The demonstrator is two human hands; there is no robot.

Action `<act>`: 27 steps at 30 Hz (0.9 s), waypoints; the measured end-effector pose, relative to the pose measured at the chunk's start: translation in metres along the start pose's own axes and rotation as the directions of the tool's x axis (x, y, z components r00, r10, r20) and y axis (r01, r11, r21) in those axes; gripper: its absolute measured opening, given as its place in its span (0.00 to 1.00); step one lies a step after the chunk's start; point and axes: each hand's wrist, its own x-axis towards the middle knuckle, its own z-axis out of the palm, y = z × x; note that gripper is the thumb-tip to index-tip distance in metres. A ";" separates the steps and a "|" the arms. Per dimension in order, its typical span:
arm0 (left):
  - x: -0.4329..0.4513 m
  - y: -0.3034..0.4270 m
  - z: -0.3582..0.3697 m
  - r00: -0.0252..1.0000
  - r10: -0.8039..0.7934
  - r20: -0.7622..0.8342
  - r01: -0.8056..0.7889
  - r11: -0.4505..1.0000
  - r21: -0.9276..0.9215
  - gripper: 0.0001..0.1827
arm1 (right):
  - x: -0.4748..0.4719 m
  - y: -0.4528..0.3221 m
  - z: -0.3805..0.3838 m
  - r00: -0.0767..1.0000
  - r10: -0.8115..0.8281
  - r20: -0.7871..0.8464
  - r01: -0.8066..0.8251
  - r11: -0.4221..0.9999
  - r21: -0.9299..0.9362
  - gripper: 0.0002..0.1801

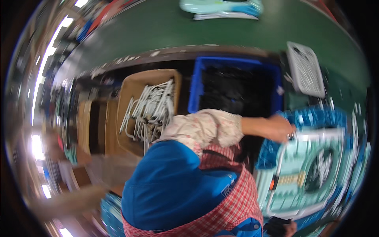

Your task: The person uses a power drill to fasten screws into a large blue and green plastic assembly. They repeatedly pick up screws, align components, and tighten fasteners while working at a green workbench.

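Observation:
My left hand (pixel 279 129), in a floral sleeve, reaches across to the right. Its fingers are closed at the upper left corner of a mint-green plastic panel with a white metal frame (pixel 321 204). The panel has a round opening and an orange-and-black piece at its left edge. Blue plastic wrapping (pixel 319 117) lies around and behind it. At the lower right, my right hand (pixel 291 228) is partly visible beside the panel's lower edge, with a black object (pixel 276 226) against it; blur hides the exact grip.
Ahead are a blue bin (pixel 194 89) of black parts and a cardboard box (pixel 127 89) of white bent tubes. A green worktable (pixel 142 32) carries a mint-green item (pixel 220 6) and a wrapped white item (pixel 306 69). Another person (pixel 54 145) is blurred at left.

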 end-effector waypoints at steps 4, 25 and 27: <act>-0.018 -0.023 -0.046 0.864 -0.030 -0.503 -0.116 0.959 -0.258 0.18 | 0.043 -0.042 0.072 0.920 0.002 0.391 -0.086 0.976 0.198 0.15; -0.239 -0.328 0.090 0.715 -0.653 -0.250 0.697 0.696 0.175 0.13 | 0.018 -0.099 -0.053 0.811 0.263 0.523 -0.578 0.218 0.786 0.21; -0.239 -0.328 0.084 0.697 -0.636 -0.332 0.702 0.700 0.131 0.12 | 0.008 -0.078 -0.079 0.871 0.200 0.449 -0.490 0.290 0.822 0.23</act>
